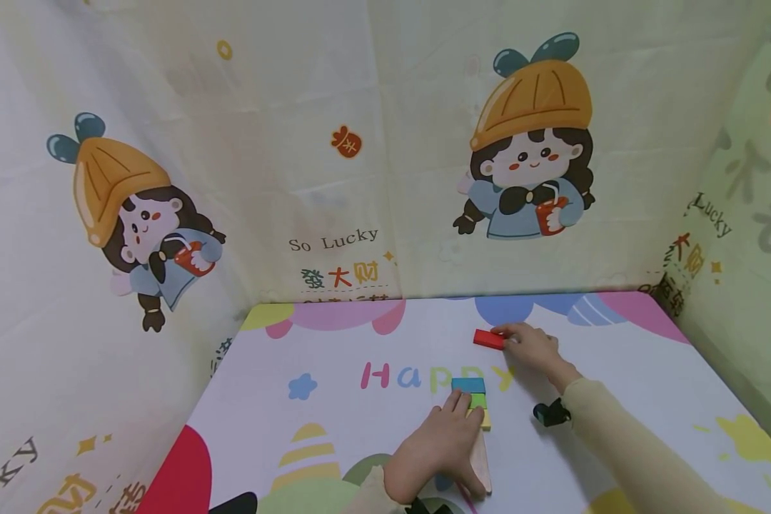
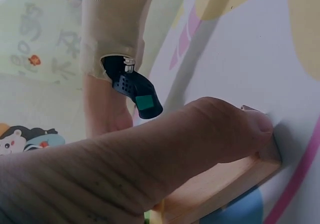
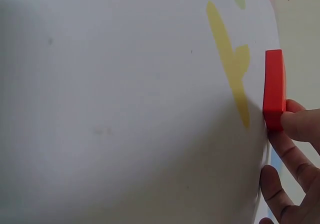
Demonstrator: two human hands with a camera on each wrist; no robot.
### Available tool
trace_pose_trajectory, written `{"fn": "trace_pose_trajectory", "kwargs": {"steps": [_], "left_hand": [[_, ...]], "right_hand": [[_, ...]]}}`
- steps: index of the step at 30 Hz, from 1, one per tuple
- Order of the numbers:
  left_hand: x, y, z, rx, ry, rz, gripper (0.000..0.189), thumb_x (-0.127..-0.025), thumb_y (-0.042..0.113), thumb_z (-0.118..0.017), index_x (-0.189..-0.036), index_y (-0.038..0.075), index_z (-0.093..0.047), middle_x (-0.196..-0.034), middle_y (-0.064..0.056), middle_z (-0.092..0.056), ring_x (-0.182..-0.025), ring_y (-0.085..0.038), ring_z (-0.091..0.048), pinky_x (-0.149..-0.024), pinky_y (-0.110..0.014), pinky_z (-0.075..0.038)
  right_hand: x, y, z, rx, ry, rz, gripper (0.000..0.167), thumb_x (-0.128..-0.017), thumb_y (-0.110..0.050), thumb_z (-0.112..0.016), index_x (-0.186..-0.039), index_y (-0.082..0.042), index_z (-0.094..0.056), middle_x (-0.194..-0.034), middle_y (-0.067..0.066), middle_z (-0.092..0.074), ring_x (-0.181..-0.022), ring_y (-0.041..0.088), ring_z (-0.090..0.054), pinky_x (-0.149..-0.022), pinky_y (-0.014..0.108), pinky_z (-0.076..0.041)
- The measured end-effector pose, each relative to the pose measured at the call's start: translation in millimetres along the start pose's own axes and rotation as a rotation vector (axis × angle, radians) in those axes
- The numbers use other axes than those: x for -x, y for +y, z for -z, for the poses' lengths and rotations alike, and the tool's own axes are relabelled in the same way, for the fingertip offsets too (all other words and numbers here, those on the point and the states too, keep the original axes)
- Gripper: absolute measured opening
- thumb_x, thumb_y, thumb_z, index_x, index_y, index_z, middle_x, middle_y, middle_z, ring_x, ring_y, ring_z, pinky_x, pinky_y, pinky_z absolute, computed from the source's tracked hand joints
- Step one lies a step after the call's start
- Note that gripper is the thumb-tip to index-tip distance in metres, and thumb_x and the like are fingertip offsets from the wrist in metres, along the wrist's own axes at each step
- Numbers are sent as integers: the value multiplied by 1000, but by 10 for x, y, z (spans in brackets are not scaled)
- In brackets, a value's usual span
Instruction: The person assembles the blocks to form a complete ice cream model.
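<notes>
My right hand pinches a red rectangular block by its right end, far back on the table. In the right wrist view, the thumb and fingers grip one end of the red block. My left hand is spread over a row of blocks, touching them. From far to near, the row has a blue block, a green block, a yellow block and a long plain wooden block. The left thumb lies along the wooden block to its near end. The hand partly hides the row.
A printed mat with "Happy" lettering covers the table. Patterned cloth hangs at the back and both sides. Dark wrist devices show at the cuffs. Part of a black object is at the bottom edge.
</notes>
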State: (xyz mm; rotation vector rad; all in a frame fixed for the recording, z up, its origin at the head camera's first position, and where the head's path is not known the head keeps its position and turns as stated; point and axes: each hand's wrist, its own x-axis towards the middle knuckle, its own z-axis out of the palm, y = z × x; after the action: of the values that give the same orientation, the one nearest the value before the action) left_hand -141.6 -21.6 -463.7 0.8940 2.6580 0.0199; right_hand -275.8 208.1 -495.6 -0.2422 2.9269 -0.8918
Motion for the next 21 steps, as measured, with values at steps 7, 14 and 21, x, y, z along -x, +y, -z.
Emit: {"fn": "trace_pose_trajectory", "kwargs": {"steps": [7,14,21], "left_hand": [[-20,-6,-10,-14,1,0,105,-64,71,-86,-148,23,-46,-164,-2,-33,-152,-25,-31,-107,-43,-49],[-31,-13,-21,2,-8,-1,105,-64,71,-86,-148,24,-45,-164,-1,-32,-153,-25,-31,-108,-44,-49],[-34,-28,-35,15,-11,-15,103,-65,70,-86,-147,25,-46,-164,-1,-33,-152,-25,-31,-107,-44,-49]], "right_hand": [[-24,-46,-54,33,5,23,36,-99,-13,-56,-133,-15,-68,-132,21,-65,-123,53,-55,-96,77,-30],[-9,-75,-89,37,-4,44,36,-99,-13,-54,-131,-16,-70,-128,19,-68,-121,53,-55,-96,78,-30],[19,-141,-143,8,-31,53,35,-98,-14,-58,-130,-18,-71,-128,17,-68,-123,49,-54,-101,79,-26]]}}
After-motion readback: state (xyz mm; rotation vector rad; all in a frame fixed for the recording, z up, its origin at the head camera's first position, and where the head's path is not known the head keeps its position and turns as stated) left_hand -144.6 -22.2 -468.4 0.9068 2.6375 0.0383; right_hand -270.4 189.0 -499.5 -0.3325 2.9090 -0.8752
